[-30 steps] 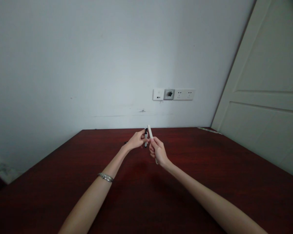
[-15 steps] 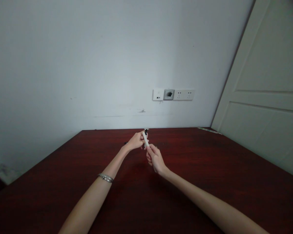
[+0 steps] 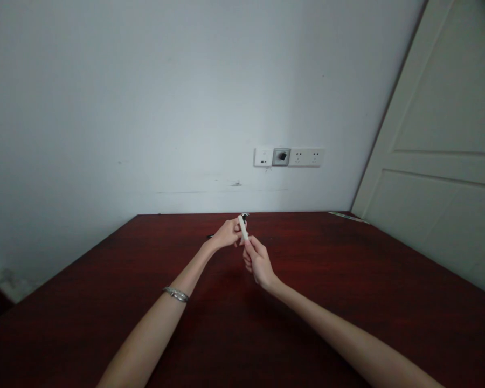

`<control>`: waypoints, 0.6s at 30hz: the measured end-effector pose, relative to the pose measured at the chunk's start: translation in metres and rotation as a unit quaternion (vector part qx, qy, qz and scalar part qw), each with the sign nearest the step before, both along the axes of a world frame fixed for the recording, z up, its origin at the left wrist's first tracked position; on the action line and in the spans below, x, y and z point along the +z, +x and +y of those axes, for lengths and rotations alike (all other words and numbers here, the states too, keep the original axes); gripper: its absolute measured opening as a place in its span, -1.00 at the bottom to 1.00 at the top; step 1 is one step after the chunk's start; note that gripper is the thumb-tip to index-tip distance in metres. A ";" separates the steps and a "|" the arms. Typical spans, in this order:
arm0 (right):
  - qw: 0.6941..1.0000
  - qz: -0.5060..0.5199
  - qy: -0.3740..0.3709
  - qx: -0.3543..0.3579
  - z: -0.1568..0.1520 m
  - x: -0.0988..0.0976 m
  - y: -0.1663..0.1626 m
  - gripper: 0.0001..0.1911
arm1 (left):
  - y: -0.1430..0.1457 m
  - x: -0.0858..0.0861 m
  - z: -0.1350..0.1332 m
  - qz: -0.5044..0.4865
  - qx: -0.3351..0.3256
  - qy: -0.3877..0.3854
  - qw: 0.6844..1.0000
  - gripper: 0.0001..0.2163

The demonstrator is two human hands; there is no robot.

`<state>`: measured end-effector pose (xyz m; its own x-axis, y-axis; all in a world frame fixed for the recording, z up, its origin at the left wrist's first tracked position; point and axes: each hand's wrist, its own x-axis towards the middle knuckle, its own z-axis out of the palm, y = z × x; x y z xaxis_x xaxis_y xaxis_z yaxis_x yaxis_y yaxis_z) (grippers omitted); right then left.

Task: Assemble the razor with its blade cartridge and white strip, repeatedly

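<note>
Dark red table (image 3: 347, 280) under a pale wall. Over its far edge at 12 o'clock: white marker (image 3: 243, 227), tilted, gripped low in right hand (image 3: 256, 261), fingers closed round the barrel. Upper end pinched in closed left hand (image 3: 226, 236), small dark piece (image 3: 244, 216) just above. Bracelet (image 3: 175, 293) on left wrist. Sockets (image 3: 290, 157) at 1 o'clock, door (image 3: 448, 161) at 3.

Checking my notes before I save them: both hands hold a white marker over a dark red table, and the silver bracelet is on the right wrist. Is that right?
Not quite. The head view shows the silver bracelet on the left wrist, not the right. The rest stands: the left hand and right hand both hold the white marker over the dark red table.
</note>
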<state>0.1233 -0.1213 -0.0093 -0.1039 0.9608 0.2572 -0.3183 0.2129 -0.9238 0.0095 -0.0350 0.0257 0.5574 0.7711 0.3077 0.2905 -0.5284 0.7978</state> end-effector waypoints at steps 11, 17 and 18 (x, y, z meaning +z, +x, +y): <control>1.000 0.009 0.013 -0.004 0.000 0.004 0.001 -0.68 | -0.001 0.002 -0.002 -0.002 -0.009 -0.001 1.000 -0.85; 1.000 -0.007 0.011 -0.011 0.003 0.007 0.004 -0.68 | -0.002 0.002 -0.001 0.012 -0.006 0.030 0.999 -0.87; 1.000 -0.017 0.007 -0.003 0.002 0.005 0.004 -0.68 | -0.002 0.002 -0.001 0.011 -0.003 0.033 0.999 -0.89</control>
